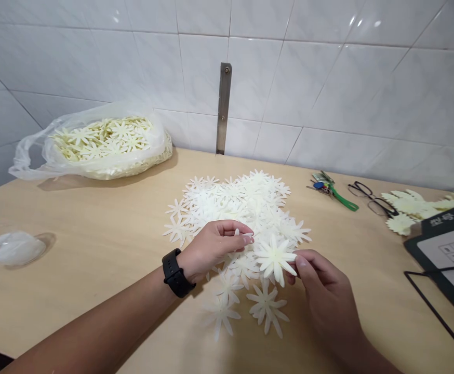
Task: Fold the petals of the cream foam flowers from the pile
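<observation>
My right hand (326,291) pinches one petal tip of a white, many-petalled artificial flower piece (276,255), thumb on top. Close by on the left, my left hand (215,244) is closed at the fingertips on another white flower piece (237,232). Only small petal tips of that one show; the rest is hidden by the fingers or blends with the pile. A loose pile of similar flower pieces (242,195) spreads beneath and beyond both hands. A single flower piece (266,306) lies nearer the front. A black watch (176,272) is on my left wrist.
A clear plastic bag (160,148) full of flower pieces sits at the back left. A crumpled clear bag (12,248) lies left. Keys with a green strap (344,200), glasses (375,200), more flower pieces (410,205) and a dark printed box-like object (445,254) with a black cord occupy the right.
</observation>
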